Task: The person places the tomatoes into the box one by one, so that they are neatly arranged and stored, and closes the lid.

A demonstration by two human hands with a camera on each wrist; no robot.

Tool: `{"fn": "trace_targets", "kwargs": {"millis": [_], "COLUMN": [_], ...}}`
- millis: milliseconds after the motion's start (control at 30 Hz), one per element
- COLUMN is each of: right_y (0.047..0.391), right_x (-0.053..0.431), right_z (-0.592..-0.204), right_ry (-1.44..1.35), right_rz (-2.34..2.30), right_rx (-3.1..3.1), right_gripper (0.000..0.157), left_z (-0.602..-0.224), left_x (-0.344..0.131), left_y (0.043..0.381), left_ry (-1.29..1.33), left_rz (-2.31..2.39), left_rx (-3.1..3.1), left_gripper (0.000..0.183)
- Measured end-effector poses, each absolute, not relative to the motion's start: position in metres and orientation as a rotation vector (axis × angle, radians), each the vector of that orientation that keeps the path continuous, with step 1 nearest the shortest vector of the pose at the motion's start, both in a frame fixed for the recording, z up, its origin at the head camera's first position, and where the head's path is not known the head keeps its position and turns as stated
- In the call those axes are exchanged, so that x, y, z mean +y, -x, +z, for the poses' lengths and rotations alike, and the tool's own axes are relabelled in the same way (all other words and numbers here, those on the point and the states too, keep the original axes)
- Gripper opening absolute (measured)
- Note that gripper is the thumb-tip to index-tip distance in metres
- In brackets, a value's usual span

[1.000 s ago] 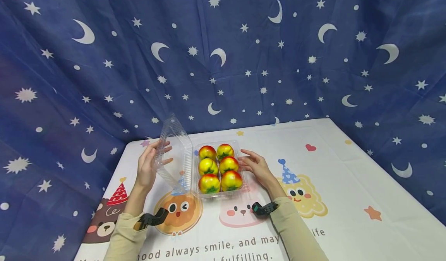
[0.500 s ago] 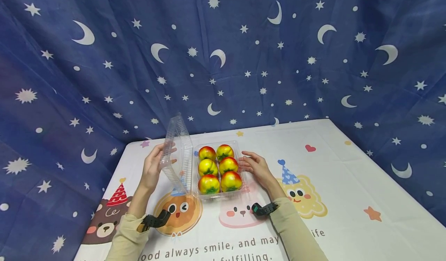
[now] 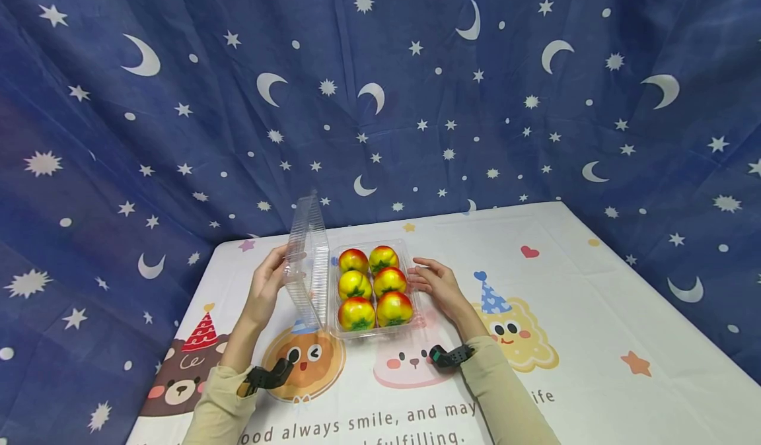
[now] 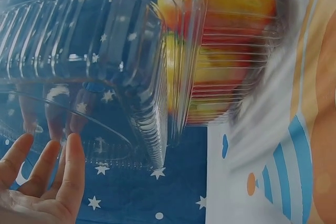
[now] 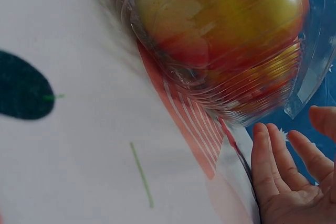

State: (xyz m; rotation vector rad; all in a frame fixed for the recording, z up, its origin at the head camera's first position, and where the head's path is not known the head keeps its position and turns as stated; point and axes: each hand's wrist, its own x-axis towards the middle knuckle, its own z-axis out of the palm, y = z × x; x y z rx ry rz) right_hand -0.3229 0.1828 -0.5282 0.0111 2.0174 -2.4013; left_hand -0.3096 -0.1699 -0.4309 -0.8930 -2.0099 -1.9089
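Observation:
A clear plastic clamshell box (image 3: 370, 333) stands on the table, its lid (image 3: 308, 234) raised steeply on the left side. Inside, in two columns, sit several round yellow-and-red fruits (image 3: 394, 309) with green leafy caps, persimmon-like. My left hand (image 3: 264, 290) presses the lid's outer face with nearly straight fingers; in the left wrist view its fingertips (image 4: 75, 145) meet the clear plastic. At the box's right wall is my right hand (image 3: 440, 288), fingers extended. The right wrist view has those fingers (image 5: 262, 156) just beside the ribbed wall; whether they touch it I cannot tell.
A white tablecloth (image 3: 594, 313) with cartoon prints and lettering covers the table. Behind and at both sides hangs a blue curtain (image 3: 404, 154) with moons and stars. Each wrist wears a black camera mount (image 3: 270, 374).
My left hand has moved to the right, tilting the lid closer to upright. The box, the fruits and my right hand have stayed nearly in place.

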Motion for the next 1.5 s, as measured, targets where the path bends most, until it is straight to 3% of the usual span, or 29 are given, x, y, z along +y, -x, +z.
{"fn": "trace_targets", "kwargs": {"millis": [1500], "right_y": [0.3234], "right_x": [0.1827], "right_z": [-0.5282], "right_ry": [-0.006], "right_rz": [-2.397], "right_rx": [2.008], "right_gripper": [0.047], "left_z": [-0.4354], "left_x": [-0.1656], "left_y": [0.3073], "left_ry": [1.070], "left_rz": [-1.733], "left_rx": [-2.220], "left_gripper": [0.030]}}
